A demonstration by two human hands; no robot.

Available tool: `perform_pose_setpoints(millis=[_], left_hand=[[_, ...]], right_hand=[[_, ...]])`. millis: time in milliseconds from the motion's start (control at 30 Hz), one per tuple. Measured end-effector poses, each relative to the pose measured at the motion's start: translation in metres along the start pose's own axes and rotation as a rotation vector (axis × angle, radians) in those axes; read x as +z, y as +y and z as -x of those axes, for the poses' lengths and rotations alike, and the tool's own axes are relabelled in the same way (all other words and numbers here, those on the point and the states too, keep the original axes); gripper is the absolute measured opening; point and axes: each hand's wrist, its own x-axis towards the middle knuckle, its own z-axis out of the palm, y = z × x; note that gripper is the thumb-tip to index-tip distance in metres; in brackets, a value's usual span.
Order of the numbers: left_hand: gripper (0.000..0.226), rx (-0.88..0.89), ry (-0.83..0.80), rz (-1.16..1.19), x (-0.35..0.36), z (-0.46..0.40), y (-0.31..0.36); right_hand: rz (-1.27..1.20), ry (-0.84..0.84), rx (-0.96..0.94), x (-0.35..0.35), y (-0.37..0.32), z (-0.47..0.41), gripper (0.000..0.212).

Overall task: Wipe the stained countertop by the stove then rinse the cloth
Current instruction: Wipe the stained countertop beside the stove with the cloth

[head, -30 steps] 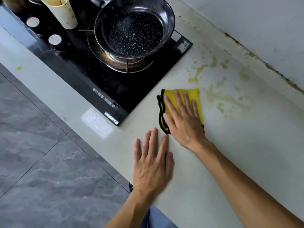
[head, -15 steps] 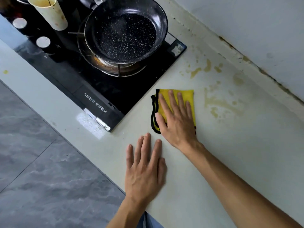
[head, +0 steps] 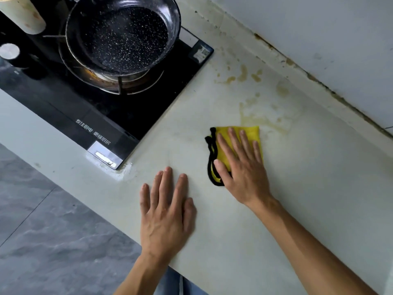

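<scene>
A folded yellow cloth [head: 252, 133] with a black hem lies on the pale countertop [head: 319, 177], to the right of the black stove [head: 131, 111]. My right hand [head: 240, 167] presses flat on the cloth with straight fingers. Yellow-brown stains [head: 251, 118] spread over the counter just beyond the cloth, and more spots [head: 242, 74] sit near the stove's back corner. My left hand [head: 168, 211] rests flat on the bare counter near its front edge, apart from the cloth.
A black speckled frying pan [head: 123, 35] sits on the stove's burner. A stained cream cup [head: 23, 15] and round knobs [head: 9, 51] stand at the stove's left. A grimy seam [head: 319, 81] joins counter and white wall. Grey floor tiles [head: 53, 231] lie below.
My right hand has slid the cloth away from the stove's edge, to just in front of the large stain. My left hand stays flat on the counter.
</scene>
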Motion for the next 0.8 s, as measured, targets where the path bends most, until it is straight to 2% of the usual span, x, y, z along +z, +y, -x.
perform_pose_setpoints(millis=[100, 200, 267, 367, 433, 567, 667, 733, 800], left_hand=[[0.058, -0.004, -0.021, -0.01, 0.002, 0.001, 0.0], [0.058, -0.015, -0.028, -0.02, 0.004, 0.001, -0.002], [0.058, -0.017, -0.028, -0.022, 0.004, 0.001, -0.002], [0.058, -0.016, -0.02, -0.014, 0.004, 0.002, -0.001], [0.059, -0.023, -0.032, -0.011, 0.003, 0.002, -0.002], [0.06, -0.038, -0.059, -0.011, 0.0, 0.002, 0.002], [0.06, -0.051, -0.075, -0.014, -0.003, 0.001, 0.004], [0.06, -0.056, -0.088, -0.02, -0.003, 0.001, 0.004], [0.061, -0.057, -0.092, -0.021, -0.003, 0.001, 0.004]], right_hand=[[-0.016, 0.015, 0.175, -0.011, 0.028, -0.025, 0.066], [-0.047, 0.049, 0.327, -0.013, 0.016, -0.063, 0.068], [-0.054, 0.058, 0.315, -0.009, 0.004, -0.061, 0.068], [-0.009, 0.043, 0.099, -0.003, 0.007, -0.015, 0.065], [0.005, 0.021, 0.036, -0.003, 0.027, 0.013, 0.065], [-0.007, 0.031, 0.263, -0.018, 0.071, -0.001, 0.067], [-0.025, 0.061, 0.404, -0.024, 0.064, -0.046, 0.069], [-0.033, 0.072, 0.393, -0.019, 0.041, -0.061, 0.067], [-0.014, 0.068, 0.256, -0.011, 0.022, -0.051, 0.066]])
